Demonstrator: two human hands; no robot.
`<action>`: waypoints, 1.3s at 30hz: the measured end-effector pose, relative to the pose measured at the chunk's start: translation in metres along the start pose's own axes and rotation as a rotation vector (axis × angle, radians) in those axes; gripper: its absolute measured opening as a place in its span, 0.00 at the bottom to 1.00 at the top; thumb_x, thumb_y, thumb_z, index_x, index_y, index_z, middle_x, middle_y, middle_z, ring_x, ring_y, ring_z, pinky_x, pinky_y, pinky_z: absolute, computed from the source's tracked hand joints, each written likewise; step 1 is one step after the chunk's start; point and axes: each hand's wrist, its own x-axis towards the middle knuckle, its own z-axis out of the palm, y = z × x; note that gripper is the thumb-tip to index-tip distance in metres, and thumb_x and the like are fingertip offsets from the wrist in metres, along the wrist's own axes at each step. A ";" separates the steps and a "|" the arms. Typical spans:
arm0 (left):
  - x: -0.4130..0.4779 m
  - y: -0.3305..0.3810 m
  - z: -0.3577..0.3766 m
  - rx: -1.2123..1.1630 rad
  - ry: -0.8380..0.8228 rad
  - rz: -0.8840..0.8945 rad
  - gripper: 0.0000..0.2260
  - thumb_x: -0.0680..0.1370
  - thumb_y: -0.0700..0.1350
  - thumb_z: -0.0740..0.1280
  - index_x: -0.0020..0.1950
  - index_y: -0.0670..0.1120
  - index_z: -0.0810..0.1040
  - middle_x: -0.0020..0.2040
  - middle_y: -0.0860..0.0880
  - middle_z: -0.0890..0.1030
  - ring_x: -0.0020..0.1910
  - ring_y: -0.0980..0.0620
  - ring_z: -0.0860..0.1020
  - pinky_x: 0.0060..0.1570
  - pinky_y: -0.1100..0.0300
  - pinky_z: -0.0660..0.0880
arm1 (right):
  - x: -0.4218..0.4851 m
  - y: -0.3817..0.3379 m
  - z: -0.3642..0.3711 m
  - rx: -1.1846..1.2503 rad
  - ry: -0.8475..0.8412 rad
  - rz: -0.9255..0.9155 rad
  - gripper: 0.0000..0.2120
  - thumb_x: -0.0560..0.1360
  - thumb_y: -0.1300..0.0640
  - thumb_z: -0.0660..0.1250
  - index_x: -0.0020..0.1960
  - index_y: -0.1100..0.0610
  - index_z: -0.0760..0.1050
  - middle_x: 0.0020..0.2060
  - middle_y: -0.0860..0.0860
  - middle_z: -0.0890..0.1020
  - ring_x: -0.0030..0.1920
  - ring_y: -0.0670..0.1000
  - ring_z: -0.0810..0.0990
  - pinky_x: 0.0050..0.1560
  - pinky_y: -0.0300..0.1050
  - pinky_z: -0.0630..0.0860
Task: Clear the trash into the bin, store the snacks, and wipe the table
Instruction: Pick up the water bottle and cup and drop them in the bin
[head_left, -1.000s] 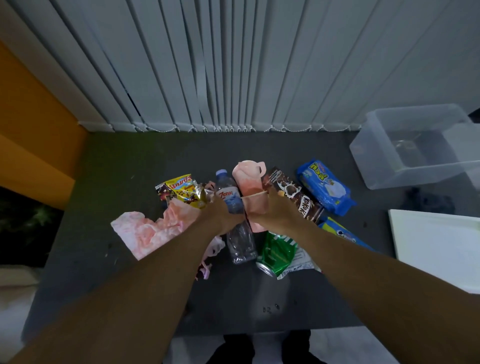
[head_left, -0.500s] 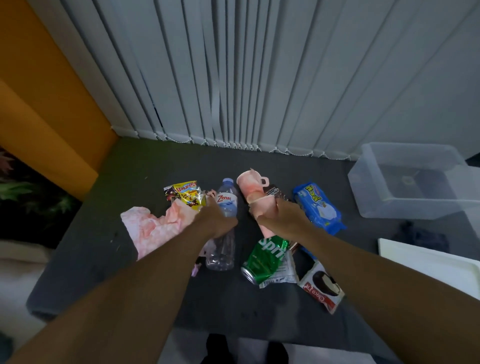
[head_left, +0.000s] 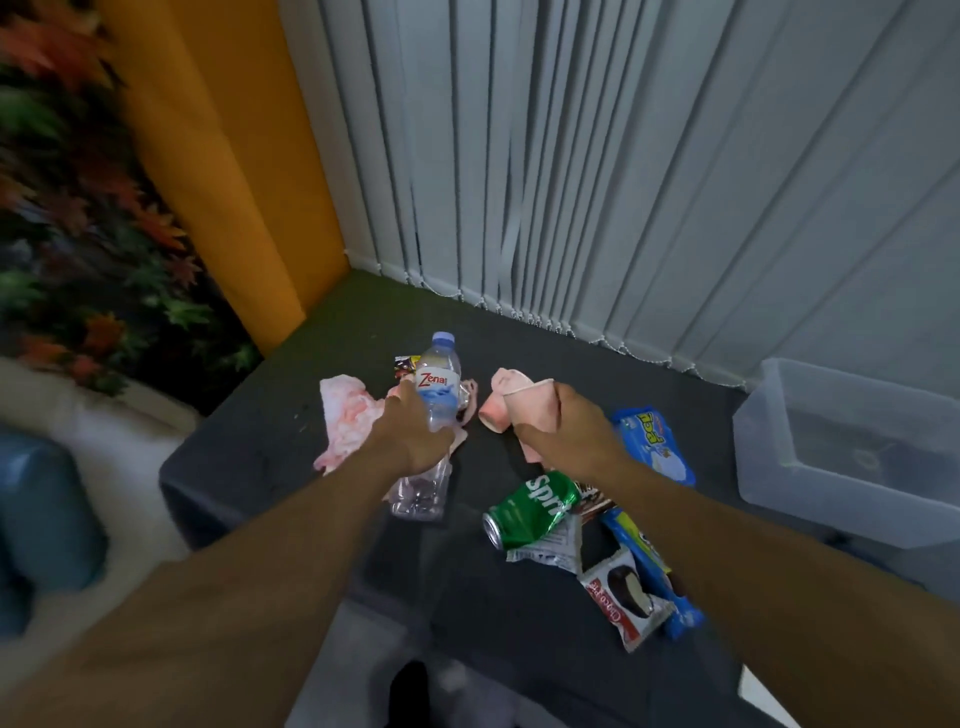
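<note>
My left hand (head_left: 413, 434) grips an empty clear water bottle (head_left: 436, 395), lifted upright above the dark table (head_left: 291, 415). My right hand (head_left: 563, 434) holds a crumpled pink paper cup (head_left: 530, 408), with a second pink cup (head_left: 501, 400) behind it. A stained pink tissue (head_left: 345, 415) lies left of the bottle. A crushed green soda can (head_left: 530, 512) rests on a torn wrapper (head_left: 550, 548). Snack packs lie to the right: a blue biscuit pack (head_left: 652, 444), a choco pie pack (head_left: 626, 597) and a blue cookie pack (head_left: 654, 566).
A clear plastic storage box (head_left: 852, 452) stands at the table's right side. Vertical blinds (head_left: 623, 156) hang behind the table, with an orange wall panel (head_left: 218, 156) and foliage at the left. A blue object (head_left: 47, 514) sits on the floor at far left.
My left hand has raised the bottle upright off the table. My right hand has lifted the pink cup. The view has swung left, showing more of the orange panel and foliage.
</note>
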 end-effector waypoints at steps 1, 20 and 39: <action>-0.007 -0.004 -0.005 -0.008 0.016 -0.010 0.36 0.72 0.55 0.72 0.73 0.45 0.59 0.67 0.43 0.72 0.64 0.43 0.74 0.63 0.47 0.74 | -0.001 -0.004 0.001 0.007 -0.008 -0.029 0.27 0.68 0.40 0.73 0.62 0.52 0.72 0.55 0.50 0.79 0.53 0.54 0.78 0.50 0.48 0.75; -0.109 -0.135 -0.107 -0.194 0.387 -0.295 0.30 0.75 0.47 0.71 0.71 0.41 0.60 0.65 0.39 0.69 0.64 0.37 0.72 0.62 0.44 0.72 | -0.010 -0.163 0.103 0.020 -0.219 -0.407 0.26 0.63 0.38 0.69 0.56 0.48 0.70 0.50 0.47 0.78 0.50 0.52 0.78 0.50 0.51 0.77; -0.141 -0.412 -0.134 -0.228 0.369 -0.669 0.27 0.77 0.45 0.69 0.69 0.37 0.62 0.63 0.33 0.69 0.58 0.30 0.74 0.54 0.46 0.71 | -0.058 -0.303 0.368 0.000 -0.517 -0.490 0.37 0.68 0.44 0.75 0.72 0.52 0.64 0.65 0.52 0.76 0.62 0.53 0.76 0.59 0.52 0.76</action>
